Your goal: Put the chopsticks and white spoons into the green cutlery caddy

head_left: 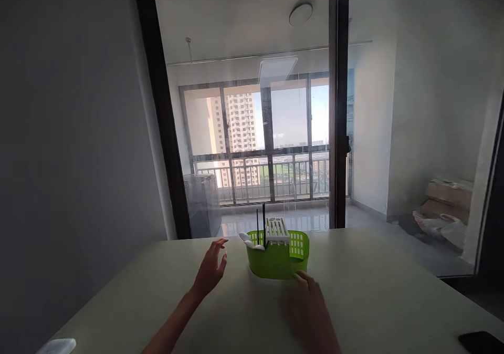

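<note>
A green plastic utensil basket (271, 263) with a pale base stands on the table. White spoons (252, 242) rest in its left end. Two thin black sticks, probably chopsticks (264, 222), stand upright beside them. Across the middle of the basket sits a white slotted rack (277, 230). My left hand (210, 267) hovers left of the basket, empty, with thumb and fingers apart. At the basket's front right corner is my right hand (313, 304), its fingers bent toward the rim and partly smeared by motion. Whether it touches or grips the basket cannot be made out.
The pale table (370, 291) reaches back to a dark-framed glass door (338, 107). A dark flat object (481, 342) lies at the table's front right, and a whitish object (59, 345) at the front left. Beyond the table, boxes (449, 196) and a plastic bag (444, 227) sit on the floor.
</note>
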The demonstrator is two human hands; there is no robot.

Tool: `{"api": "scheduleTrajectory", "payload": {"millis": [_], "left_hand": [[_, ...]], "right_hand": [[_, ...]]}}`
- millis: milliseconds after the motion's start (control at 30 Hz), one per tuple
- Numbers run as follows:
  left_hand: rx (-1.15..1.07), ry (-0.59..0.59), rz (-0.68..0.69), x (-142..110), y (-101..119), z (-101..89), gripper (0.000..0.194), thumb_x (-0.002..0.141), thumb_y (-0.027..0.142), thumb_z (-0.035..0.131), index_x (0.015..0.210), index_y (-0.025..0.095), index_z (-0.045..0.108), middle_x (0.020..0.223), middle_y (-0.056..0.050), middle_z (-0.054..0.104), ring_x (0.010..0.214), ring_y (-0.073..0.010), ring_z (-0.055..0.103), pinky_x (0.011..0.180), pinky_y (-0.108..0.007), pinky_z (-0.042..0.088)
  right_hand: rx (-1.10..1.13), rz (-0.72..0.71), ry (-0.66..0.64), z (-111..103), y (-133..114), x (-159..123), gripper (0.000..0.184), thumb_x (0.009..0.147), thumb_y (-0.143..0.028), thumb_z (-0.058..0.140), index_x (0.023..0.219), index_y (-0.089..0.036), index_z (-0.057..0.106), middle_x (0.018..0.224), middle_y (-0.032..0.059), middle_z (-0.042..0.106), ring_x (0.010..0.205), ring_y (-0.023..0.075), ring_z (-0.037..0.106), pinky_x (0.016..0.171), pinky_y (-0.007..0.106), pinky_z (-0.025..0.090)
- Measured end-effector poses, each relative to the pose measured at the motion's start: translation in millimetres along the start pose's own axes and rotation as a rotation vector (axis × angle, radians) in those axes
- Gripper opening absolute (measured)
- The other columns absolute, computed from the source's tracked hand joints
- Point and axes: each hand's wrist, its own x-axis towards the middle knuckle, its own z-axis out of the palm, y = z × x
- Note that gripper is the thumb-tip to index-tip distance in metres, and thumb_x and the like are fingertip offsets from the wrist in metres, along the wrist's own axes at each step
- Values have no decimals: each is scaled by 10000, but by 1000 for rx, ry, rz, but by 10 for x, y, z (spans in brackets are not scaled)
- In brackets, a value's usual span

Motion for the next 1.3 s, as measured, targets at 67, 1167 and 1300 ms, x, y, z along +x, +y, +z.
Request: {"api": "scheduleTrajectory", "payload": {"millis": [67, 1167, 1300], "left_hand": [[-13, -2, -73, -207, -124, -17, 417, 988, 265, 433, 1402, 278, 479, 1304, -100, 583, 1113, -234, 628, 1007, -450, 517], [-96, -126, -331, -955, -186, -284, 184, 881, 234, 526, 894, 241, 709, 1077, -77, 678, 1041, -247, 647, 982, -403, 522], [-85, -112, -317, -972, -201, -278, 180, 882, 238, 536, 900, 249, 714, 1081, -69, 687, 1045, -246, 644, 986, -392, 523]], "right_hand": [[-87, -13, 34, 15, 80, 49, 523, 905, -221, 502, 1423, -224, 427, 1435, 167, 510, 1335, 325, 480, 1057, 490, 438], [-676, 47, -269, -543, 1253, 320, 564, 928, -323, 391, 1476, -280, 520, 1572, 75, 461, 1274, 373, 526, 955, 515, 450], [-694, 89, -296, -668, 1519, 330, 603, 958, -390, 311, 1518, -237, 472, 1578, 80, 454, 1300, 371, 507, 952, 516, 454]]}}
